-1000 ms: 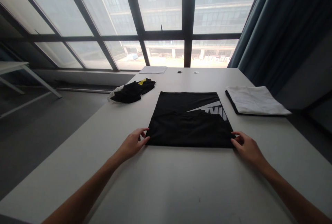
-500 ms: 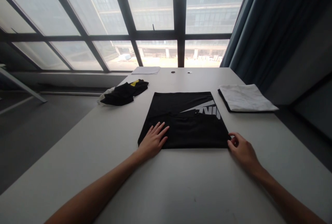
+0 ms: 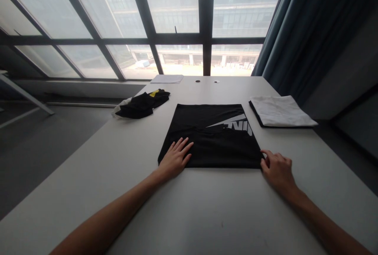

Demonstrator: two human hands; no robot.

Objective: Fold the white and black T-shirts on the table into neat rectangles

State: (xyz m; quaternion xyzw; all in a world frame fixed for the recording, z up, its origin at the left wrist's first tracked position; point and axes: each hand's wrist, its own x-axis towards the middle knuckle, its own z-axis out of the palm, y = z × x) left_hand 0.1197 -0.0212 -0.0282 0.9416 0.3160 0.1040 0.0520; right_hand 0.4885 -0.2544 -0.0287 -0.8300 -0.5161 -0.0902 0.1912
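A black T-shirt (image 3: 206, 144) with a white print near its right edge lies folded into a rough square on the white table (image 3: 189, 207). My left hand (image 3: 175, 155) rests flat on its near left part, fingers spread. At the near right corner, my right hand (image 3: 277, 167) has thumb and index finger closed on the shirt's edge, the other fingers curled in. Part of that corner is hidden behind the fingertips.
Folded white cloth (image 3: 282, 111) lies on a black one at the right. A crumpled black garment (image 3: 141, 105) with a yellow patch sits at the back left. Papers (image 3: 167, 79) lie at the far edge. Beyond are windows and a blue curtain (image 3: 274, 38).
The fingers of my right hand have curled in more at the shirt's corner. The shirt's near layer looks a little flatter. My left hand stays in place.
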